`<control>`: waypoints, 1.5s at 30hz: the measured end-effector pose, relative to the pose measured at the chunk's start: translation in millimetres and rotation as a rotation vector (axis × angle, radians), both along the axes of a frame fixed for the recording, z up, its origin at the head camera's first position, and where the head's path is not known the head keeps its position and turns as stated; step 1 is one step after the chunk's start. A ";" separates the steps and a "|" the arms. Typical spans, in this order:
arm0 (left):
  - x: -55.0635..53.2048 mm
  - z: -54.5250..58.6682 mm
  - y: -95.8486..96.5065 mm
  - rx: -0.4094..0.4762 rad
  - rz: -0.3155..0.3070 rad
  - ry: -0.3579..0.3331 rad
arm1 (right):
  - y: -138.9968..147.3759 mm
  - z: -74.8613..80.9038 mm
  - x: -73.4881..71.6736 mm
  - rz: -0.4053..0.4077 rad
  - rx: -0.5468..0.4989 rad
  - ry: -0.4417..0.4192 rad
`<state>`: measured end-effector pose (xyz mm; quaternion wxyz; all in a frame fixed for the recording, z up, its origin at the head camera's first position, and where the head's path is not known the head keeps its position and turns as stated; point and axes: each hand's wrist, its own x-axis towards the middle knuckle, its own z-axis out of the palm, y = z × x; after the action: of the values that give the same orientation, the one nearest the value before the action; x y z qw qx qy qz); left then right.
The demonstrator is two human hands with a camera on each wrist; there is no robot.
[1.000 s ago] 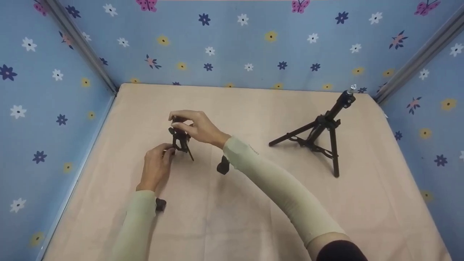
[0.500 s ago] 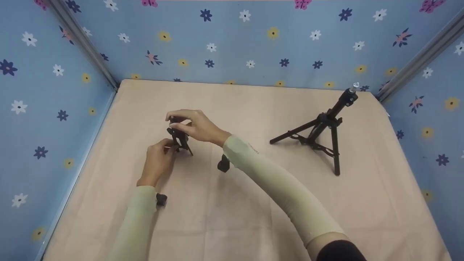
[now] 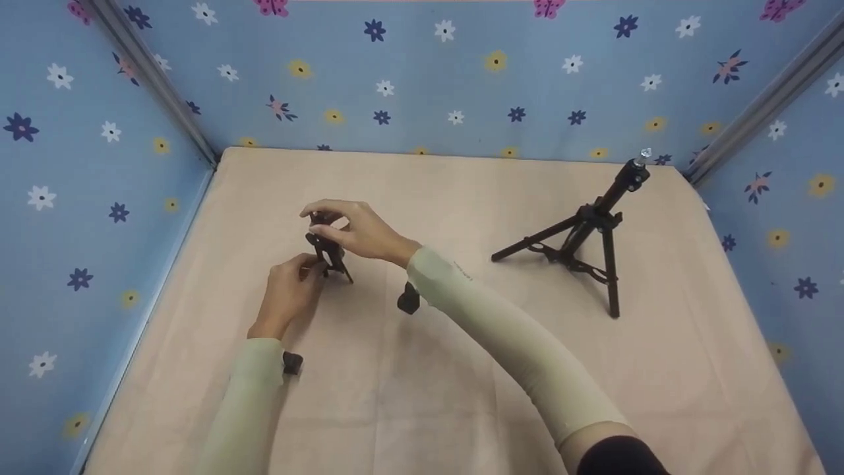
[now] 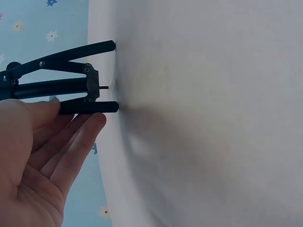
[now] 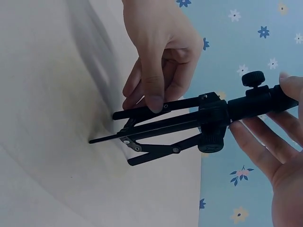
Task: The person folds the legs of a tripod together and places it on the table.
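Two hands, head view: right hand [image 3: 366, 227] holds the small tripod [image 3: 328, 252] by its top, left of the cloth's [image 3: 455, 376] middle; left hand [image 3: 287, 290] low on it.
Pinched leg, left wrist view: left thumb and fingers narrow on one leg [image 4: 106, 107]; probably best worked gently, column steady.
Long axis, right wrist view: column [image 5: 251, 106] roughly upright from the cloth, feet down, top up, right fingers around it.

This looks like a small partitioned booth; what building it belongs to cannot be told. Around a cloth-covered table [image 3: 435, 191], a blue back panel [image 3: 422, 53], left panel [image 3: 39, 251] and right panel [image 3: 804, 218] carry printed flowers; a left grey post [image 3: 158, 80] and right grey post [image 3: 766, 111] rise by its far corners.
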<state>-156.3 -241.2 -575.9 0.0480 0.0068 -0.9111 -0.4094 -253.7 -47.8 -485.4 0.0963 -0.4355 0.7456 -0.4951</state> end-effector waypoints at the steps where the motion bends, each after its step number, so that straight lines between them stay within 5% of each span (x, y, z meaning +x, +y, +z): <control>1: -0.4 -0.3 -0.3 0.001 -0.003 0.000 | -0.1 -0.1 0.3 -0.004 0.005 0.005; 9: -0.2 -0.8 -3.7 -0.002 -0.009 -0.011 | -2.1 -0.1 3.9 -0.028 0.009 -0.002; 15: -1.3 11.0 -4.8 0.008 -0.022 -0.036 | 1.3 1.2 5.4 -0.029 0.013 -0.032; 25: -4.2 57.9 -1.4 0.163 0.046 0.225 | 13.3 1.8 2.9 -0.055 0.015 -0.041; 32: -7.6 89.1 15.7 0.174 -0.014 0.355 | 31.2 -6.1 10.8 -0.104 0.018 -0.099; 45: -9.9 96.6 17.2 0.091 -0.085 0.392 | 42.7 -43.2 37.3 -0.153 0.122 -0.060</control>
<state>-166.2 -224.0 -479.3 0.2068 -0.1093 -0.8642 -0.4454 -216.4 -5.2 -528.6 0.1068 -0.3554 0.8023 -0.4676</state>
